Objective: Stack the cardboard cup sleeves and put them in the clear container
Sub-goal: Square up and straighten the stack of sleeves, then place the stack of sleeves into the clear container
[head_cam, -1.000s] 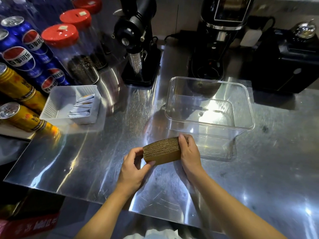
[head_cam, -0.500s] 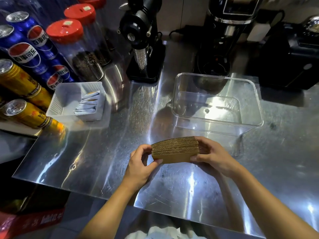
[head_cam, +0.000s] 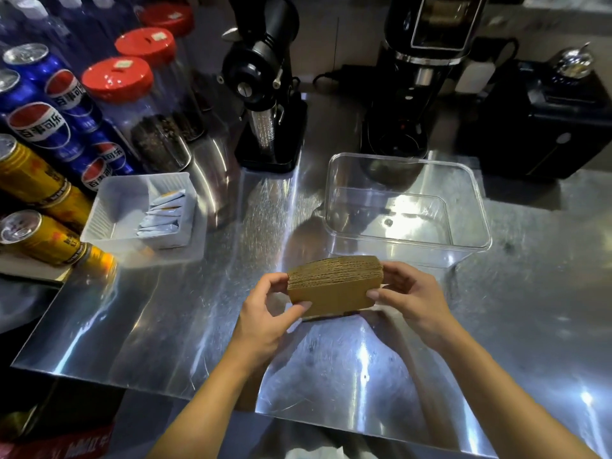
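A thick stack of brown cardboard cup sleeves (head_cam: 334,286) stands on edge just above the steel counter, held between both hands. My left hand (head_cam: 265,313) pinches its left end with thumb in front and fingers behind. My right hand (head_cam: 410,299) grips the right end the same way. The clear container (head_cam: 477,207), rectangular with nothing in it, sits on the counter just beyond the stack, slightly to the right.
A white tray (head_cam: 112,207) with sachets sits at the left, beside stacked soda cans (head_cam: 39,130) and red-lidded jars (head_cam: 132,91). Two black grinders (head_cam: 265,94) and a black machine (head_cam: 543,127) line the back. The counter's front edge runs below my wrists.
My right hand shifted from the stack's top right corner to a side grip on its right end. The stack now stands squarer and sits a little closer to the container.
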Tool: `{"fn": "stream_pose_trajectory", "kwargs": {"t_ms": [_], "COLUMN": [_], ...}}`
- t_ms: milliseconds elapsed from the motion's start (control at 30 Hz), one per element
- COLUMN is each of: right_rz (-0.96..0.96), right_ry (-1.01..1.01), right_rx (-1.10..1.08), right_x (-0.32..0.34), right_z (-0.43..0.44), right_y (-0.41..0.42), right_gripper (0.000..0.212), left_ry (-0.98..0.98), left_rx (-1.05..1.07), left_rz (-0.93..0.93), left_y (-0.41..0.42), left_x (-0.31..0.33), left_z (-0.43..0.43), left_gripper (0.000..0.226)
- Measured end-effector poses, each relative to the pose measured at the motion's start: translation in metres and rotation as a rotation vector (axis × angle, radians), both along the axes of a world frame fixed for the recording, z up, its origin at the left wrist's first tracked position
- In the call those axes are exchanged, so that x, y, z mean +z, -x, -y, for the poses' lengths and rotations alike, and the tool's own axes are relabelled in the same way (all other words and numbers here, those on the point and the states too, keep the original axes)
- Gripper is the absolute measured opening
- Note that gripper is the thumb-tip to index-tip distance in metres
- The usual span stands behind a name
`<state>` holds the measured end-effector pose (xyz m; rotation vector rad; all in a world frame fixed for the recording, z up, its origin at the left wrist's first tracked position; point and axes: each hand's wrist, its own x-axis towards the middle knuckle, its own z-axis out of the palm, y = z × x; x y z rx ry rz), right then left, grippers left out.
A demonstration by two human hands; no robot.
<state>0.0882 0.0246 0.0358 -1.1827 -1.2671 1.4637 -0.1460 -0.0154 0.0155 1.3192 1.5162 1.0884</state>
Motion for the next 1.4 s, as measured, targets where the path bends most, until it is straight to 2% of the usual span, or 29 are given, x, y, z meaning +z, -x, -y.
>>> {"fn": "stream_pose_trajectory", "kwargs": {"t_ms": [267,433,533,633,767,867,967,1167,1400], "right_rz": [-0.059,-0.037,-0.013,-0.005,0.050,0.083,0.108,0.199,0.152], "right_ry": [-0.178,-0.175,-0.136,-0.069,0.069,0.195,0.321,0.415,0.481], "right_rx": [-0.168,-0.274,-0.320,-0.350,-0.376,-0.413,-0.436,-0.437,-0.443], "right_x": [0.058,0.077,0.083,0.084,0.072,0.058,0.044,0.028,0.023], "right_z": [-0.021,-0.050,-0.069,-0.088,-0.111,-0.126,-0.136,-0.150,-0.159], "right_y": [-0.019,-0.041,-0.053,-0.061,-0.063,-0.061,-0.061,-0.062,-0.058], "right_gripper": [0.036,0.030,0.023,0.017,0.011,0.014,0.013,0.017,0.019], "left_ry": [-0.212,-0.149,-0.123,-0.097,0.067,0.208,0.314,0.363,0.380], "left_rx": [-0.041,-0.116,-0.154,-0.194,-0.140,-0.071,-0.005,0.003,0.041], "left_rz": [0.041,0.194,0.222,0.167,0.131,0.208,0.146,0.031,0.008], "left_y": [-0.025,-0.057,-0.073,-0.082,-0.094,-0.107,-0.117,-0.122,-0.130], "left_x": [0.068,0.095,0.106,0.110,0.094,0.073,0.054,0.036,0.028], "left_z": [-0.053,-0.097,-0.120,-0.146,-0.176,-0.188,-0.196,-0.200,-0.207], "left_gripper": [0.039,0.035,0.035,0.031,0.030,0.012,0.011,0.022,0.013]}}
